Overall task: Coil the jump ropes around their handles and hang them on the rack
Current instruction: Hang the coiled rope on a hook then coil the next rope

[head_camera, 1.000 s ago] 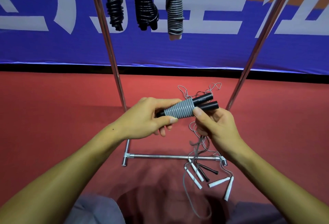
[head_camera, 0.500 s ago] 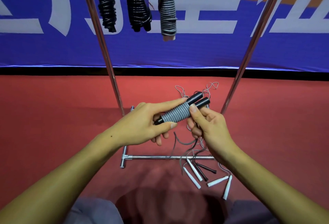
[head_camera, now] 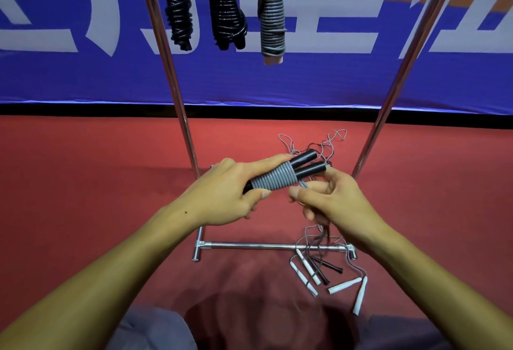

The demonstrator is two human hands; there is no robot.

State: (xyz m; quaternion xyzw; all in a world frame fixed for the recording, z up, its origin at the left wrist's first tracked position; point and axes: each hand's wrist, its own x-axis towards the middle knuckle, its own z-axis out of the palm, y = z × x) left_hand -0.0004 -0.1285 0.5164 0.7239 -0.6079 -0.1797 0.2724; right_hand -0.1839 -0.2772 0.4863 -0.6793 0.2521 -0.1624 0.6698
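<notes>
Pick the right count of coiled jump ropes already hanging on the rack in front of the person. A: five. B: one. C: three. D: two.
C: three coiled bundles hang from the rack's top, a black one, a second black one and a grey one, while the left hand grips a fourth rope, not yet hung.

A red matte floor (head_camera: 83, 197) spreads out. At its far edge stands a blue fabric banner (head_camera: 319, 83) with large white characters and an orange band along its top.
</notes>
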